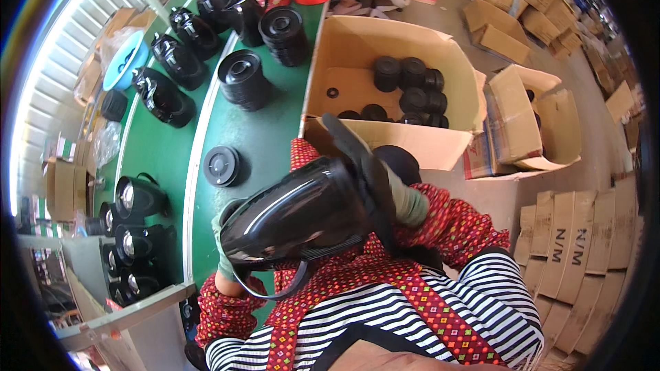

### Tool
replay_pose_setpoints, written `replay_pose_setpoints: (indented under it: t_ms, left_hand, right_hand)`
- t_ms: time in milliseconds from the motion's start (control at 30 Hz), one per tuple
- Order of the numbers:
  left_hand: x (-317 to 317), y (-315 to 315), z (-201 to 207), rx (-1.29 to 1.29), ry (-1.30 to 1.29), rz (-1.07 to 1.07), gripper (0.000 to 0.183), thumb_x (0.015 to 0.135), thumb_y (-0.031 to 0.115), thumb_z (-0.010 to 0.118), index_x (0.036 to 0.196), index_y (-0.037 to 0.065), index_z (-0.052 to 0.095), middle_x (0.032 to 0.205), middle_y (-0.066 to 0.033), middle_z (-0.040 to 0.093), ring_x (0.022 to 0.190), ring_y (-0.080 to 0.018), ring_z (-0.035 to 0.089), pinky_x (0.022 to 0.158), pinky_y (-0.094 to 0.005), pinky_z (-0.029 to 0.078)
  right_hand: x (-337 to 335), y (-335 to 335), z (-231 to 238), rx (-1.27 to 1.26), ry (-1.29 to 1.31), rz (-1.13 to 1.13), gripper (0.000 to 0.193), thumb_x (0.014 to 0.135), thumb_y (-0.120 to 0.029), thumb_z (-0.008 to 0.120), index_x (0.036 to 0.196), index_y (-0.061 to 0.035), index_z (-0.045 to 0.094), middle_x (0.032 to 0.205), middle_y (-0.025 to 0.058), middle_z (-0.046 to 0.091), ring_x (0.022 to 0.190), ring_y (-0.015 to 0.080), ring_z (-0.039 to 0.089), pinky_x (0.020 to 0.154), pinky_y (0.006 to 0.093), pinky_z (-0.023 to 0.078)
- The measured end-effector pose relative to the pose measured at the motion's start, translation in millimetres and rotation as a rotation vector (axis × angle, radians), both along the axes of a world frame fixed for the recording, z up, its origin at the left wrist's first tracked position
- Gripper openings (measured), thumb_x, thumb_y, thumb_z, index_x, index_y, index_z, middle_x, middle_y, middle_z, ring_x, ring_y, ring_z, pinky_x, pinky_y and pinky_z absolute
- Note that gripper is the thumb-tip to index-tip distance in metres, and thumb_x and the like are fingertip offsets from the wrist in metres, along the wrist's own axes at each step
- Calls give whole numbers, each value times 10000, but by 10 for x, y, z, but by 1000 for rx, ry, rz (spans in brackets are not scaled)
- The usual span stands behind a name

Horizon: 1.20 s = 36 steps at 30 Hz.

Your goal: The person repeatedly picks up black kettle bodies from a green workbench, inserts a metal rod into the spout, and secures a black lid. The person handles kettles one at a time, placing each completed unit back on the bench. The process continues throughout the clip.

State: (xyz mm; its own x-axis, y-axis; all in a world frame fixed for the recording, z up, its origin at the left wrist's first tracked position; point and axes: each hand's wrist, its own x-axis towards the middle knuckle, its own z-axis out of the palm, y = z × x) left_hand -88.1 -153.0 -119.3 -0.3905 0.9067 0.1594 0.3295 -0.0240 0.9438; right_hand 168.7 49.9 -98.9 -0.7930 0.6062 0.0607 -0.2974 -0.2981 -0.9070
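Black kettle body held against the chest above a green counter.

The gloved left hand [223, 261] cups the base of the glossy black kettle body [295, 216]; the gloved right hand [405, 203] grips its open lid end, and neither hand's fingers show clearly enough to tell their spread. An open brown carton [412, 144] of black round parts stands ahead on the counter [268, 137]. Flat brown cartons [584, 254], black-lettered, stack at right.
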Motion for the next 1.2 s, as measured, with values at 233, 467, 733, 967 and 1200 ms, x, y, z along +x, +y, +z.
replay_pose_setpoints:
  t_ms: [233,467,733,967,1200]
  left_hand:
    - [324,373,838,354,823,-132,541,695,337,930,1027,-57,763,959,-202,674,870,-367,730,765,-394,586]
    - [105,-73,14,34,171,-182,629,834,282,895,1310,-50,652,1323,-197,677,1150,-267,689,988,-382,572]
    - [337,440,519,100,26,-8,379,835,109,855,1141,-64,713,1126,-164,732,954,-264,754,895,-360,616]
    - [410,452,-197,-153,-852,-407,553,1067,167,643,1570,15,468,1581,-189,516,1411,-288,556,1206,-433,451]
    - [203,694,516,-12,44,16,279,868,131,708,1087,-33,765,1024,-138,726,922,-259,722,836,-356,570]
  right_hand:
    - [236,186,-518,-836,358,505,534,1136,-454,485,1458,-37,567,1326,96,704,1167,187,683,1080,377,535]
    - [202,-111,27,293,170,-180,740,1108,-581,459,1615,-47,387,1510,147,585,1317,240,619,1140,400,486]
    - [330,-56,-56,-154,62,22,818,1081,-647,451,1622,-36,400,1640,148,450,1479,274,474,1237,401,355]
    - [341,5,133,630,91,-217,756,1034,-477,603,1601,-7,434,1615,239,433,1532,345,383,1275,465,250]
    - [132,31,-584,-244,186,-162,585,1151,-385,422,1577,14,438,1502,148,594,1349,235,602,1165,400,477]
